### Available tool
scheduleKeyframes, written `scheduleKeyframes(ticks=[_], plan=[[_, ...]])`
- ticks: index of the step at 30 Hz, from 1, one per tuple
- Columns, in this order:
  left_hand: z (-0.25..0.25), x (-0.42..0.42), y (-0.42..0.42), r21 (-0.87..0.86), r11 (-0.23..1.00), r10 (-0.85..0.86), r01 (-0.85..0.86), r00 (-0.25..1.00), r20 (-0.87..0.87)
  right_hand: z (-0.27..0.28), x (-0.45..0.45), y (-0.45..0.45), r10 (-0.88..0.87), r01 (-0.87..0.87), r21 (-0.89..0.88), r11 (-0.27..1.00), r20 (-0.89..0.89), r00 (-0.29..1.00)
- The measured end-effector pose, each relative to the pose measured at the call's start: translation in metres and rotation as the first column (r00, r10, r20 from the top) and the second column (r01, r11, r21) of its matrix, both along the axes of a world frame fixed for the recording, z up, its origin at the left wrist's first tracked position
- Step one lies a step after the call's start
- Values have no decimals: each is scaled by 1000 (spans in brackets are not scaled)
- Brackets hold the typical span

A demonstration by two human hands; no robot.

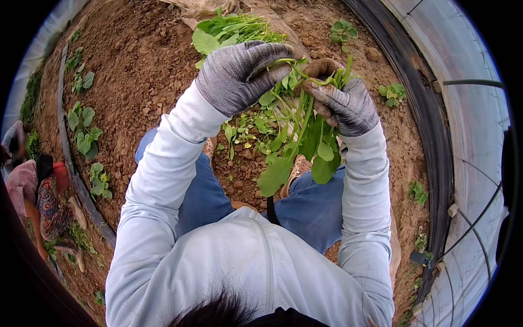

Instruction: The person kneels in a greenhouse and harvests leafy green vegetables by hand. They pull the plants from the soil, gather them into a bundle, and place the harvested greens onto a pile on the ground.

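My right hand, in a grey knit glove with soiled fingertips, grips a bunch of leafy green stems whose broad leaves hang down towards my knees. Beside it on the left, my left hand, gloved alike, pinches a thin green stem between thumb and fingers, close to the top of the bunch. Beyond my left hand a pile of cut leafy greens lies on a pale sheet. Small loose leaves and trimmings are scattered on the soil between my feet.
Young broad-leaved plants grow in rows in the brown soil at both sides. A dark hose runs along the left. Black plastic sheeting borders the clear greenhouse wall at right. Two people bend over at the far left.
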State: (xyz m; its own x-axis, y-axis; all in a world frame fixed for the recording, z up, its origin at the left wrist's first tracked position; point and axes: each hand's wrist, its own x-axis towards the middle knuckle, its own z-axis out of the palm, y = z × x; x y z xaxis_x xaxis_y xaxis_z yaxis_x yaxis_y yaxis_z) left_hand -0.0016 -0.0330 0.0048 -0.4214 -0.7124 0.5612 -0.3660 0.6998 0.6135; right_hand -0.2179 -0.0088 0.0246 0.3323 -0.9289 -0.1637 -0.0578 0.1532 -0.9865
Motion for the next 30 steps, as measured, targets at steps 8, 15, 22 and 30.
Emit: scheduleKeyframes(ticks=[8,15,22,30], plan=[[-2,-14,7,193,976,129,-100,981,-144,4,9,7,-36,37,9,999,-49,998],[-24,-17,-8,483,874,275,45,774,-570,4,22,7,-92,93,7,996,-76,993],[-4,15,-8,800,583,281,138,890,-358,0,-5,5,-53,45,62,997,140,989],[-3,-3,14,814,563,45,140,979,-200,-4,0,5,-51,50,11,999,176,983]])
